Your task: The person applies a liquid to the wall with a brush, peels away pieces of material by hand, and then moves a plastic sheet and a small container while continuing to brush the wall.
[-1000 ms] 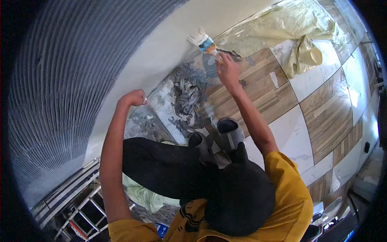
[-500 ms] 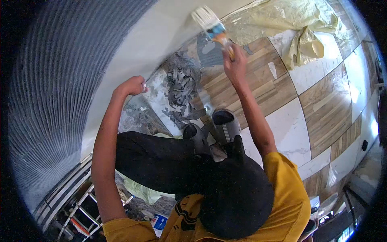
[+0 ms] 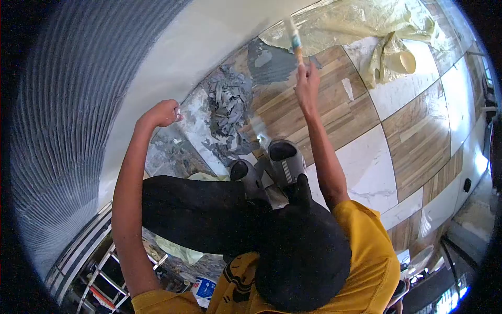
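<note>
A paintbrush (image 3: pixel 297 44) with pale bristles and an orange and teal handle is gripped by my right hand (image 3: pixel 307 86). It is turned edge-on and points away from me, over the floor close to the base of the white wall (image 3: pixel 188 44). My left hand (image 3: pixel 163 113) is closed near the lower part of that wall. Something small and whitish shows at its fingertips, too small to name. Below and between my hands, a heap of grey scraps (image 3: pixel 230 107) lies on the floor.
Grey ridged wall covering (image 3: pixel 89 104) rises at left. Crumpled yellowish plastic sheeting (image 3: pixel 361 21) and a cream-coloured cup-like piece (image 3: pixel 405 62) lie far right on wood-look and marble-look tiles (image 3: pixel 366 162). My shoes (image 3: pixel 285 162) stand mid-floor. A metal ladder (image 3: pixel 107 272) is at lower left.
The paintbrush has turned from its broad face to its thin edge and shifted right. My left hand has moved slightly left, still closed. The view has shifted a little.
</note>
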`<state>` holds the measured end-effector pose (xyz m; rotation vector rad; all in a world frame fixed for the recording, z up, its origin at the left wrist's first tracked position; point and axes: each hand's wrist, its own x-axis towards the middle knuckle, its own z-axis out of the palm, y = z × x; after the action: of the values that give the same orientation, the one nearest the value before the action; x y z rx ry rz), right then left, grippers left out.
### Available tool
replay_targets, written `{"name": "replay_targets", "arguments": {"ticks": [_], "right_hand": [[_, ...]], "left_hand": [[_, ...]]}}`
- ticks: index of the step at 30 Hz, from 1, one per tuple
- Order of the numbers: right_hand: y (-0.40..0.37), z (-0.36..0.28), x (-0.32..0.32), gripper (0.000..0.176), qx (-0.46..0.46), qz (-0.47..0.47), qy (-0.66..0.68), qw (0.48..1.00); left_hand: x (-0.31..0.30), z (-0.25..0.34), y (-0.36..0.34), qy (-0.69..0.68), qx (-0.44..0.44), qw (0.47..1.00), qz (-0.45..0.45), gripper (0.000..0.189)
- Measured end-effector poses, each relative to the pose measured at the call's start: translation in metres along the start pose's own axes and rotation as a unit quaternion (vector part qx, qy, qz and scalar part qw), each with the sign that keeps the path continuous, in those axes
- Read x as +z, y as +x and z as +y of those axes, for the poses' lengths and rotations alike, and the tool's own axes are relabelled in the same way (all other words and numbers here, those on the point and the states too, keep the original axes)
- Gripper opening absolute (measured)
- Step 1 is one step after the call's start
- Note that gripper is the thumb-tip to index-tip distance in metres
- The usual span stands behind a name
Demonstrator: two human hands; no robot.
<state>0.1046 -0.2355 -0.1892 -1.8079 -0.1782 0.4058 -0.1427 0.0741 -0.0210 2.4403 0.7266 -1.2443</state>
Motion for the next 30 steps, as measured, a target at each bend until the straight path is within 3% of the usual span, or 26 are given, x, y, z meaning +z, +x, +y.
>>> {"name": "replay_targets", "arguments": {"ticks": [4, 8, 11, 13, 14, 16, 20, 23, 26, 28, 30], "right_hand": [[0.029, 0.002, 0.01, 0.036, 0.023, 0.026, 0.044, 0.998], [0.021, -0.009, 0.011, 0.037, 0.05, 0.003, 0.028, 0.998], [0.017, 0.002, 0.011, 0.04, 0.099, -0.021, 0.039, 0.994], [0.015, -0.023, 0.001, 0.042, 0.192, -0.058, 0.057, 0.978], [0.019, -0.023, 0.0, 0.042, 0.192, -0.058, 0.055, 0.978], [0.038, -0.016, -0.001, 0.043, 0.103, -0.096, -0.032, 0.99], [0.074, 0.005, 0.015, 0.043, 0.088, -0.107, -0.109, 0.984], [0.08, -0.024, 0.016, 0.037, 0.12, -0.16, -0.094, 0.975], [0.064, -0.054, 0.002, 0.036, 0.071, -0.146, -0.015, 0.987], [0.046, -0.066, -0.018, 0.033, 0.127, -0.128, 0.111, 0.977], [0.035, -0.07, -0.037, 0.032, 0.147, -0.131, 0.088, 0.976]], "left_hand": [[0.003, -0.005, 0.005, 0.014, 0.029, 0.999, 0.036, 0.033], [-0.005, 0.008, 0.001, -0.01, 0.009, 1.0, 0.01, 0.032], [-0.008, 0.011, -0.002, -0.014, -0.004, 1.0, -0.009, 0.032], [-0.007, 0.009, -0.002, -0.01, -0.015, 1.0, -0.02, 0.032], [-0.006, 0.008, -0.002, -0.008, -0.018, 1.0, -0.016, 0.032], [-0.003, 0.003, -0.001, -0.006, -0.019, 1.0, -0.013, 0.033], [-0.007, 0.005, 0.001, 0.0, -0.022, 0.999, -0.03, 0.035], [-0.009, 0.006, 0.001, -0.005, -0.029, 0.999, -0.037, 0.036], [-0.005, 0.006, -0.001, -0.007, -0.008, 1.0, -0.001, 0.035], [-0.006, 0.008, -0.004, -0.012, 0.006, 1.0, 0.028, 0.034], [-0.01, 0.011, -0.003, -0.01, -0.017, 1.0, -0.008, 0.033]]}}
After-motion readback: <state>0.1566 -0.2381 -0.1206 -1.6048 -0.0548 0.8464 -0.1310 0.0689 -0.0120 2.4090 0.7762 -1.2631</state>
